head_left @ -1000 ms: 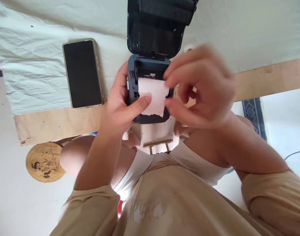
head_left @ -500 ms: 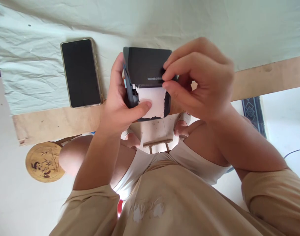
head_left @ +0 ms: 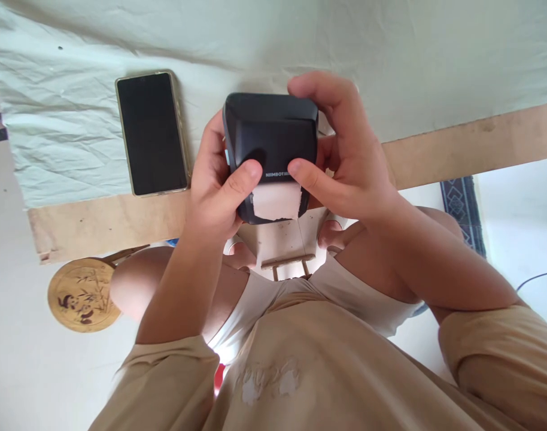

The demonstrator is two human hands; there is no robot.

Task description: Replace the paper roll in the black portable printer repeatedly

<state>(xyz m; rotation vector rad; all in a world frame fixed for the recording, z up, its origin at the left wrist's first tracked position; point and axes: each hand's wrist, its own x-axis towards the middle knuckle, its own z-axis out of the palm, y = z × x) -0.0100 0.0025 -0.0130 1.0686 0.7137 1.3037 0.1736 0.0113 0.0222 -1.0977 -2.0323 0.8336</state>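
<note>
A black label printer (head_left: 273, 140) marked NIIMBOT is held between my two hands near the table's front edge. Its lid lies down over the body. From its front slot sticks a torn-edged strip of white paper (head_left: 277, 202). My left hand (head_left: 222, 179) wraps the printer's left side, thumb pressed on the lid's lower left corner. On the other side, my right hand (head_left: 343, 149) grips it with the thumb on the lid's lower right and the index finger bent at the upper right corner. The remaining fingers are partly hidden behind the printer.
A smartphone (head_left: 152, 134) in a clear case lies left of the printer on the pale cloth (head_left: 417, 66). The table's bare wooden edge (head_left: 107, 224) runs along the front. Below left stands a round wooden stool (head_left: 84, 296). A dark patterned mat (head_left: 462, 209) is on the floor at right.
The printer's lid has come down shut over the paper strip, covering part of it. My right hand has moved from the lid's edge to clasp the right side, and my left thumb shifted from paper onto lid.
</note>
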